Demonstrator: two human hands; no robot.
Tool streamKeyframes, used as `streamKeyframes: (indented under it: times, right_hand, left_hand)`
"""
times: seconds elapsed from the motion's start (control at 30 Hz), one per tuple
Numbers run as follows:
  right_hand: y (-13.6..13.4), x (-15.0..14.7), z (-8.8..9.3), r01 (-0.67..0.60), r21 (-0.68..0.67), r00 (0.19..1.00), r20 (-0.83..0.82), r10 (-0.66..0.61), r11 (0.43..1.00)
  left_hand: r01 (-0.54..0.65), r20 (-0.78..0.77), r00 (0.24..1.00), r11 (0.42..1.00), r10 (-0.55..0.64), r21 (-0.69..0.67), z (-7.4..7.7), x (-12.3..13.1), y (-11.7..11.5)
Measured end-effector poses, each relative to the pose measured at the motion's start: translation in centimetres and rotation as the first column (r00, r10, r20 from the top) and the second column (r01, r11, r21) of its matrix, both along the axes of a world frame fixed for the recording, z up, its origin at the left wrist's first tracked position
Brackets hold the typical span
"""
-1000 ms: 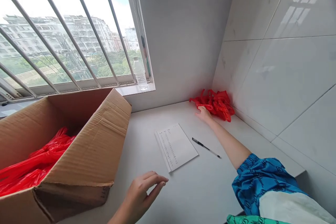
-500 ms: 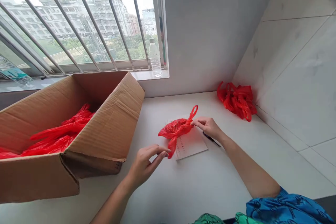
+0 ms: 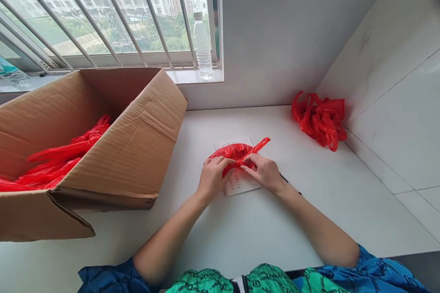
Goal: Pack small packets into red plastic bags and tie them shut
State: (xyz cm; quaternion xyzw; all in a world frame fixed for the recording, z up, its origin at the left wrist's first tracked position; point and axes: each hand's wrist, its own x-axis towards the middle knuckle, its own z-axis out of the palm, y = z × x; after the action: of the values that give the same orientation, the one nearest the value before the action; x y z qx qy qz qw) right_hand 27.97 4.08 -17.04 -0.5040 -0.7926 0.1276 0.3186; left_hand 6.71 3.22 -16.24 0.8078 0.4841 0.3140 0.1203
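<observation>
A small crumpled red plastic bag (image 3: 237, 151) lies over a printed sheet of paper (image 3: 240, 182) on the white counter (image 3: 261, 233). My left hand (image 3: 213, 178) pinches the bag's left side with closed fingers. My right hand (image 3: 263, 171) pinches its right side, where one handle sticks up and to the right. The two hands nearly touch over the paper. A black pen (image 3: 288, 182) lies just right of my right wrist, mostly hidden.
A pile of red bags (image 3: 319, 116) sits in the back right corner by the tiled wall. An open cardboard box (image 3: 127, 146) on the left holds more red bags (image 3: 58, 158). A water bottle (image 3: 202, 46) stands on the window sill.
My right hand took one red bag from the corner pile and brought it to the paper. My left hand moved in and gripped it too. The view tilted down.
</observation>
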Motion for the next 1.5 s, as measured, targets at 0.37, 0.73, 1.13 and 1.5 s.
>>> streamKeyframes:
  times: [0.37,0.73,1.13,1.5]
  right_hand:
    - [0.7,2.3,0.8,-0.064,-0.008,0.997,0.045,0.065,0.998]
    - [0.1,2.5,2.1,-0.072,-0.009,0.997,-0.038,0.071,0.997]
    - [0.2,2.7,2.4,0.058,-0.002,0.991,-0.123,-0.058,0.998]
    - [-1.0,3.0,4.0,-0.013,-0.190,0.889,-0.451,-0.075,0.982]
  left_hand:
    - [-0.062,0.177,0.981,0.990,0.084,-0.126,-0.6,-1.9,0.6]
    - [-0.122,0.176,0.979,0.987,0.102,0.107,1.4,-2.2,-0.2]
    - [-0.213,0.203,0.960,0.973,0.191,0.093,0.9,-1.9,-0.4]
    - [0.001,0.542,0.839,0.996,0.048,-0.089,3.0,-1.5,-2.6]
